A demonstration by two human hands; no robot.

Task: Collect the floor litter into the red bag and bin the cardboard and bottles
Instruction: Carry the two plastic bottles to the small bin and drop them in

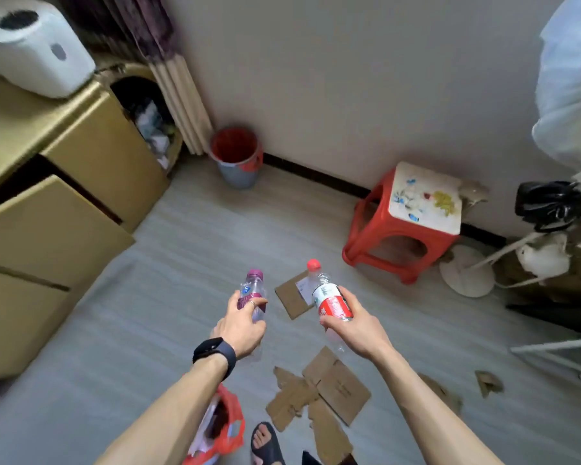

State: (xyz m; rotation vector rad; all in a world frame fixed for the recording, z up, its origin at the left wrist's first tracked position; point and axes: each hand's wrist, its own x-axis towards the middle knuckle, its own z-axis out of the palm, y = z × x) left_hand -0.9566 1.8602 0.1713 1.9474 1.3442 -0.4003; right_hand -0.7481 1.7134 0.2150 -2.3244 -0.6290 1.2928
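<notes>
The left hand [244,325] clasps a clear plastic bottle with a purple cap [253,286]; the right hand [356,325] clasps a clear red-labelled, red-capped bottle [329,298]. Both should go to the grey round bin with red liner [239,176] at the far wall and be dropped from close above. Torn brown cardboard sheets [336,387] lie underfoot, and the red plastic bag [230,427] sits beside the left forearm.

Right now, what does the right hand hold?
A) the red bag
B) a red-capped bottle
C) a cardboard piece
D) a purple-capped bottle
B: the right hand grips the red-capped bottle; the purple-capped bottle is in the left hand.
</notes>
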